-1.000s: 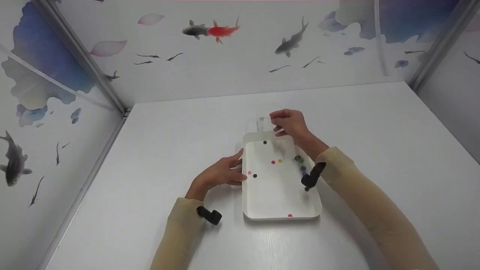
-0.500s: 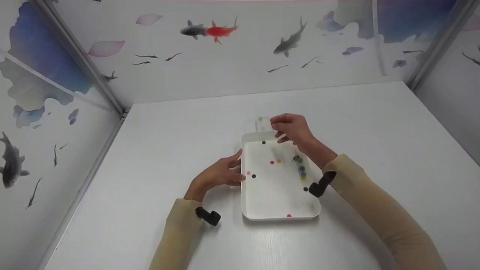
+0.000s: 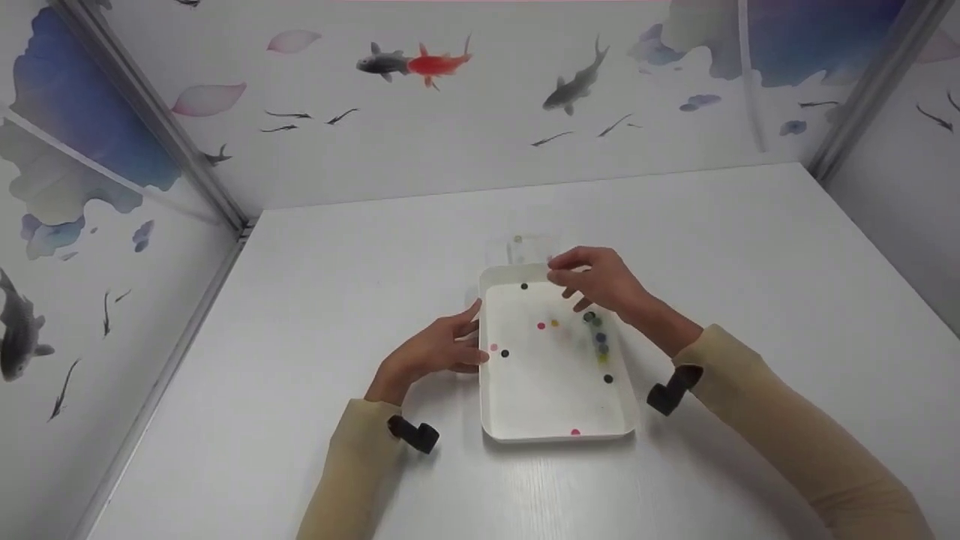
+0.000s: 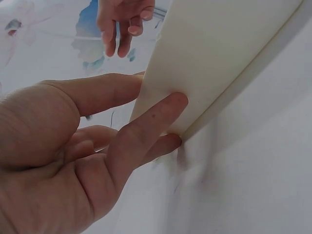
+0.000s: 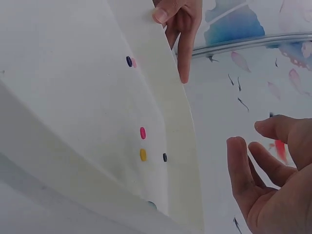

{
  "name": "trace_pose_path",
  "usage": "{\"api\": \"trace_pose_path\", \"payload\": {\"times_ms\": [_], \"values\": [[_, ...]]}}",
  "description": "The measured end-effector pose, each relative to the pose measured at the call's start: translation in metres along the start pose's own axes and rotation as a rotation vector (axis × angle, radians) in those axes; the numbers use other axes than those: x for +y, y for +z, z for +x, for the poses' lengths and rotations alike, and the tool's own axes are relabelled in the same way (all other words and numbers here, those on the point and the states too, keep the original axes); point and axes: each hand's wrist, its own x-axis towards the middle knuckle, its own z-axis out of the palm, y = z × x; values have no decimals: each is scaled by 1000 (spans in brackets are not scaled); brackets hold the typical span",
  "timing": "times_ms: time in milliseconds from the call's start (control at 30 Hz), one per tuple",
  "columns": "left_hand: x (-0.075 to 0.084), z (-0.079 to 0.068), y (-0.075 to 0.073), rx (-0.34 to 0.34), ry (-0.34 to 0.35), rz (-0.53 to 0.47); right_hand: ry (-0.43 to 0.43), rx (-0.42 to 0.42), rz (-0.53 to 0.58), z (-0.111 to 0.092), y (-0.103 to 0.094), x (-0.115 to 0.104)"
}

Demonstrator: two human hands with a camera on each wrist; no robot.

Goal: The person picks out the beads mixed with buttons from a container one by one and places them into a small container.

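So the left hand (image 3: 435,349) is pinching the left wall of the white tray (image 3: 555,405) mid-frame, thumb over the rim, while the right hand (image 3: 604,281) hangs over its upper right corner, fingers loosely bent, apart from the thumb. A pink disc (image 3: 541,326) and a yellow disc (image 3: 555,323) lie inside, and a see-through container (image 3: 534,247) sits just above, upper centre.

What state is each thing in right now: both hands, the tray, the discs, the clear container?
Left hand: pinches the tray's side wall
Right hand: fingers apart, holding nothing visible
Tray: open side up, discs inside
Discs: scattered, some bunched near the right wall
Clear container: beyond the tray; open or closed unclear
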Motion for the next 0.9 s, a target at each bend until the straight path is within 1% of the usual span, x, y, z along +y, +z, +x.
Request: {"api": "trace_pose_path", "payload": {"times_ms": [100,200,333,500,700,900], "values": [[-1,0,-1,3,4,11,-17,-1,-47,-5,-1,1],[-1,0,-1,6,4,20,-16,9,-103,-11,-3,2],[0,0,-1,1,-4,7,-24,17,-215,-19,-7,4],[-1,0,-1,-3,-19,-16,-76,11,-349,-29,-15,10],[-1,1,0,11,-32,0,-103,-37,-394,-36,-27,20],[-1,0,0,6,-23,-21,-159,-108,-424,-42,-36,30]]}}
